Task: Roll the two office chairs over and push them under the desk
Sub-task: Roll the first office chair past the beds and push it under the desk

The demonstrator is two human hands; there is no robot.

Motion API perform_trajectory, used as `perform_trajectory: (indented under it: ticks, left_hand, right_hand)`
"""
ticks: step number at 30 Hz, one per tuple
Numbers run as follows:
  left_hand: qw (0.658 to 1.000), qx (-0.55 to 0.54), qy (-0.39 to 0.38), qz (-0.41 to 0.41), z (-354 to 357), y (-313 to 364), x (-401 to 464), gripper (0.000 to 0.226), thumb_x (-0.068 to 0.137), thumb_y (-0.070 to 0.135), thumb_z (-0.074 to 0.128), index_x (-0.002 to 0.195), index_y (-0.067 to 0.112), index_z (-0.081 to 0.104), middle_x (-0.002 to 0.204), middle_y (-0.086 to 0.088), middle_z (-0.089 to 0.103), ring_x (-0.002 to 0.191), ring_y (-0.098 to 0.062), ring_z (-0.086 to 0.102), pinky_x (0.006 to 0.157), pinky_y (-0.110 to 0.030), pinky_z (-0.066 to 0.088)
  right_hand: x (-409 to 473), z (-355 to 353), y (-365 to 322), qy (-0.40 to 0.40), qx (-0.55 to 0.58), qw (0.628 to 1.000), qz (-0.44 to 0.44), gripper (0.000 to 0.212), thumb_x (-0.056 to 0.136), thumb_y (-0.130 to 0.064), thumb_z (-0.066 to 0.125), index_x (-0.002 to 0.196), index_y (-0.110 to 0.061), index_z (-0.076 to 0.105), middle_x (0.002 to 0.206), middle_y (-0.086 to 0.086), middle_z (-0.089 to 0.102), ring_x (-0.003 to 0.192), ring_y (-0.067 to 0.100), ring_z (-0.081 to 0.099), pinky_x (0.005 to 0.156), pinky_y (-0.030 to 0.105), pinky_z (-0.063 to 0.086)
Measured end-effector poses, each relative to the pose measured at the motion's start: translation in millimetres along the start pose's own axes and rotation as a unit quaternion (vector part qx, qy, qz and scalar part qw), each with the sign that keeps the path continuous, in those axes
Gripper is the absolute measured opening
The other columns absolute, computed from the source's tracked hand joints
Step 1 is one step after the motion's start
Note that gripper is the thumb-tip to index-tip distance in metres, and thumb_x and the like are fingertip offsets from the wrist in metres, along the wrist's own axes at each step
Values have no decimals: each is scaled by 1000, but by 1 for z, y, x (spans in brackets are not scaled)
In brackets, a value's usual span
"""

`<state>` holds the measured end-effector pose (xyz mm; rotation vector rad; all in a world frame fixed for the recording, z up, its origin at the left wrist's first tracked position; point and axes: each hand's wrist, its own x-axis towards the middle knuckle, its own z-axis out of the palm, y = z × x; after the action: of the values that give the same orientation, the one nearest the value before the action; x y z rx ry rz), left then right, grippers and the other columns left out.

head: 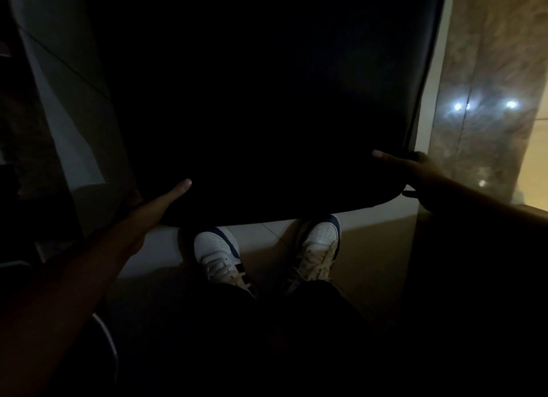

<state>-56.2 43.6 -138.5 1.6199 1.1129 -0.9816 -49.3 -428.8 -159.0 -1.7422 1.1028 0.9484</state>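
A dim room, seen from above: a person stands over the broad black back of an office chair (pixel 267 115), which fills the middle of the frame and hides whatever lies beyond it. The chair back's rounded top edge sits just in front of the person's shoes (pixel 219 254), white with dark blue trim and pale laces, planted on a pale tiled floor (pixel 261 229).

The left hand (pixel 154 207) rests at the chair back's lower left corner, thumb laid flat along the dark surface, the other fingers out of sight behind the edge; the grip appears wrapped round the rim, though the darkness makes that hard to confirm. The right hand (pixel 415 171) holds the opposite corner, thumb stretched along the front face and fingers curled behind the edge, the grip closed on the chair.

To the right, a white frame (pixel 430 100) borders a glossy, marbled brown panel (pixel 486 85) that reflects several small white lights; warm yellow light falls on the far right edge. To the left, a pale grey slanted surface (pixel 59 79) fades into deep shadow. The person's dark trousers (pixel 267 322) take up the bottom of the view. No counter can be made out in the gloom.
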Motion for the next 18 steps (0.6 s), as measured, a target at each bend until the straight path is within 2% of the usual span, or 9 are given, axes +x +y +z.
perform_trajectory:
  ticks: [2,3,5,7,11,14,18]
  left_hand:
    - [999,28,31,14,-7,8,-27,126,24,78,83,135,24,56,120,6,66,109,-14,62,95,-35,50]
    - [998,38,50,11,-11,13,-41,126,26,81,81,136,24,55,123,5,66,111,-16,62,97,-36,50]
    - [995,47,87,5,-20,21,-67,130,27,85,77,139,23,52,136,-2,60,121,-23,57,101,-37,45]
    - [993,47,110,12,-30,36,-100,133,28,88,72,141,22,50,142,-5,55,127,-28,53,100,-36,40]
    - [990,27,134,14,-54,80,-168,146,22,89,74,145,16,45,147,-12,50,132,-34,49,110,-47,38]
    - [986,85,145,-12,-73,120,-225,145,32,96,63,148,12,39,151,-17,44,134,-41,44,109,-52,39]
    - [975,120,185,19,-100,189,-314,133,41,97,59,143,11,48,144,-18,52,126,-42,51,101,-48,44]
  right_hand:
    - [-21,-5,-9,-3,29,999,-23,33,56,-66,82,77,-42,74,75,-14,75,66,5,72,48,22,54]
    - [-33,-8,-14,-4,41,999,-19,33,57,-64,84,78,-40,75,78,-10,76,69,9,73,47,20,53]
    - [-56,-14,-26,12,48,999,-7,48,54,-60,87,85,-26,77,80,-1,77,74,17,75,52,23,55]
    - [-87,-27,-43,37,48,998,12,66,46,-63,90,91,-17,76,79,2,77,73,19,75,53,25,56]
    - [-151,-60,-77,99,27,995,12,78,33,-78,83,80,-17,72,67,-4,75,61,16,73,47,28,56]
    - [-201,-84,-112,105,-8,994,-3,96,34,-88,73,96,-15,69,81,5,75,69,23,73,63,39,61]
    - [-296,-118,-192,124,-39,991,-25,112,41,-94,63,121,-16,54,104,5,64,90,27,63,82,41,54]
